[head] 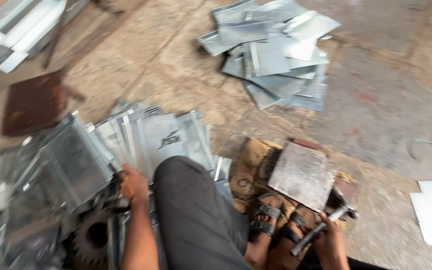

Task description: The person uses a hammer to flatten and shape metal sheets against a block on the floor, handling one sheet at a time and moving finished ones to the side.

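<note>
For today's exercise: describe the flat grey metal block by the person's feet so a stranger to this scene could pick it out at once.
Start at the person's sandalled feet near the bottom middle. Just above them lies a brown sack, and the block rests on it, next to the right hand with its hammer. Unlike the shiny thin sheets piled around, it is one thick, dull, scuffed square slab.

Left fingers (126,181) hidden among blurred sheets (76,160)

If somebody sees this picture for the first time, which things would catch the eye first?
Probably the shiny metal sheets: one fanned stack at lower left, where the left hand reaches into it, and a loose heap on the dusty floor at the top. Next, the right hand gripping a hammer beside a grey metal slab near the sandalled feet.
</note>
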